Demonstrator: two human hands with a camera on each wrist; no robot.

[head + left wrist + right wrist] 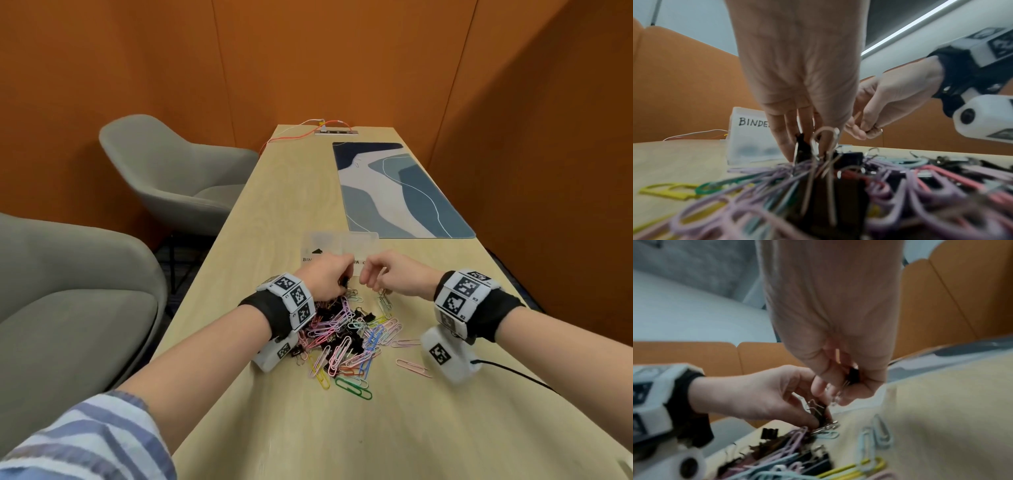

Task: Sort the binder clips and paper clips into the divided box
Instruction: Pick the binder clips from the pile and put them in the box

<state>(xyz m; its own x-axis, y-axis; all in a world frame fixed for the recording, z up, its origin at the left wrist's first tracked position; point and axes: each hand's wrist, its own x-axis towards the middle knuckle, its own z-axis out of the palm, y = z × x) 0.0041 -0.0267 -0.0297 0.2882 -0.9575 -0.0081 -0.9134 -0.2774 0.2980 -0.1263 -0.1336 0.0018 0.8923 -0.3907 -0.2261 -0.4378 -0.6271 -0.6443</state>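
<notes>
A mixed pile of coloured paper clips and black binder clips (346,335) lies on the wooden table, close in front of a clear divided box (342,241) whose label reads "BINDE…" (748,142). My left hand (342,284) reaches down at the pile's far edge and pinches a black binder clip (817,408) that stands among the paper clips (803,147). My right hand (370,282) hovers just right of it, above the table, with its fingers curled round a small black binder clip (854,374) with silver handles. Both hands are just in front of the box.
A blue patterned desk mat (400,192) lies beyond the box on the right. Two grey chairs (164,171) stand along the table's left edge. An orange cable (298,135) runs to a socket at the far end. A loose pink paper clip (412,367) lies right of the pile.
</notes>
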